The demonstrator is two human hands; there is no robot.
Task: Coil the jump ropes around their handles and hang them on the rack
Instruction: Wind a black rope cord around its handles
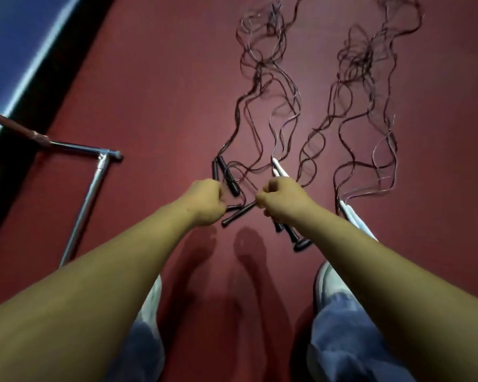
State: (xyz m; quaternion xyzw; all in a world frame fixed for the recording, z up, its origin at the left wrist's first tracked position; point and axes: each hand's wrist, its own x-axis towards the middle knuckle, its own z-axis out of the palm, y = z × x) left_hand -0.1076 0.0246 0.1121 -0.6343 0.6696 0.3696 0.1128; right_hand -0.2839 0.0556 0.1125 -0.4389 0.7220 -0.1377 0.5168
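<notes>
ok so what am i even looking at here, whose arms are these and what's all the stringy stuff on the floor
There is no machine here. This is one picture from a camera worn on a person's head, looking down, so the two bare arms are the wearer's own. The left hand is curled, and a short black end pokes out of it, seemingly held. The right hand pinches a slanted black handle. The stringy stuff is jump ropes, loose and tangled on the red floor, with more black handles and a white handle. A metal rack stands at the left. At the bottom are the wearer's jeans.
</notes>
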